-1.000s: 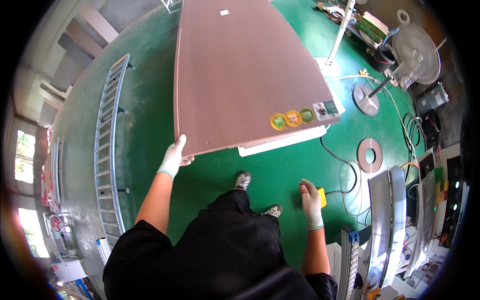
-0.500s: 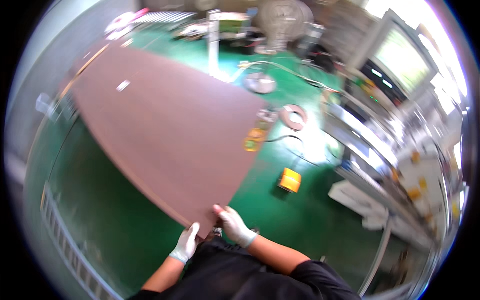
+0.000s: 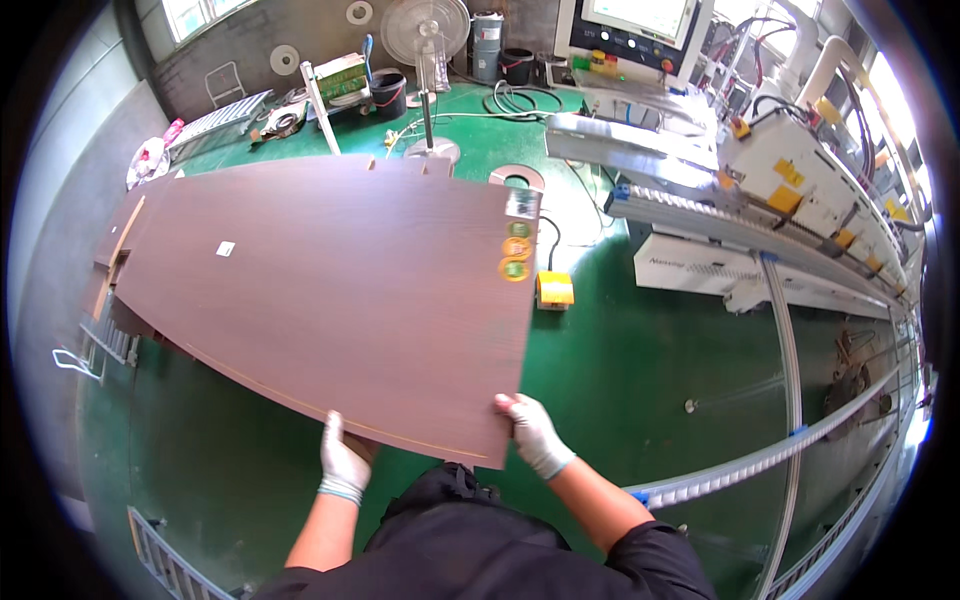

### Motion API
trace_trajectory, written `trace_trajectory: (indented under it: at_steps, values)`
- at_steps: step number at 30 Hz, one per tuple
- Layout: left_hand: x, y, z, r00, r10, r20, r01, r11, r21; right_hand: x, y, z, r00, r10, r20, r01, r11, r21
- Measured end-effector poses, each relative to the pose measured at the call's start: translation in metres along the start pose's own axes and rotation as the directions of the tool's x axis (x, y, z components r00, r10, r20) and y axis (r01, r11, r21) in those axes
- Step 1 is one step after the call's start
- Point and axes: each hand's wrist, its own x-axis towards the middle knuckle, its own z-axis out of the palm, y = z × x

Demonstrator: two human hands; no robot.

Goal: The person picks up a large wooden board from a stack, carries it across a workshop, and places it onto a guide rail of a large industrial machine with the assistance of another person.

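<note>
Both hands, in white gloves, grip the near edge of a large dark brown wood-grain panel (image 3: 330, 300). The left hand (image 3: 343, 463) is closed on the edge left of the near corner, its fingers hidden under the board. The right hand (image 3: 530, 430) clasps the near right corner, fingers curled on the edge there. The panel stretches away from the hands, up and to the left, held level above the green floor (image 3: 620, 370). On its far right corner, well ahead of the right hand, sit three round stickers (image 3: 517, 249), one green and two orange, with a small rectangular label just beyond them. A small white label (image 3: 226, 248) lies on the board's surface far ahead of the left hand.

Beyond the board's right edge, ahead of the right hand, a yellow foot pedal box (image 3: 554, 289) rests on the floor with a cable running from it. To the right of the right hand a long white machine (image 3: 760, 200) with a roller conveyor rail runs along the floor, and a curved grey rail (image 3: 790, 440) passes near the right forearm. Far ahead, past the panel, stand a pedestal fan (image 3: 428, 60) and a black bucket (image 3: 388, 95). The person's dark clothing fills the lower edge.
</note>
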Motion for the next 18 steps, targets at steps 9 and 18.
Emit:
trace_trajectory:
  at_steps: [9,18]
  values:
    - [0.01,0.114,-0.105,0.951,0.249,-0.184,-0.296,0.905,-0.304,-0.193,0.039,-0.092,0.926,-0.049,-0.375,0.152,0.956,0.251]
    - [0.089,0.046,-0.261,0.928,-0.03,0.371,0.156,0.937,-0.313,-0.284,0.069,-0.054,0.759,-0.214,-0.615,0.101,0.972,-0.213]
